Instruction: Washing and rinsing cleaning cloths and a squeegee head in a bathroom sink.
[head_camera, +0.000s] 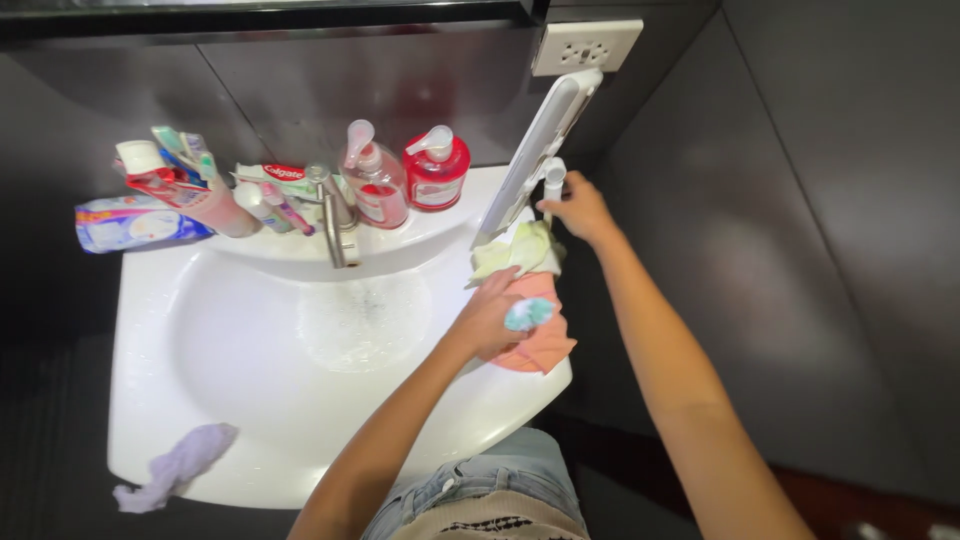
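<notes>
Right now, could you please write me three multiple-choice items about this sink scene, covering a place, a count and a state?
1. Where does the purple cloth lie?
A. on the sink's front left rim
B. over the tap
C. on the floor

2. How many pump bottles stand behind the tap?
A. one
B. two
C. four

3. What is the left hand doing?
A. hanging free
B. turning the tap
C. pressing on the cloths

Answers: 1 A, it rests on the near left edge; 2 B, a clear one and a red one; 3 C, it lies on the pile.

Bright overhead light glares off the white sink (150, 400) amid dim dark walls; frame edges bend, slightly soft.
</notes>
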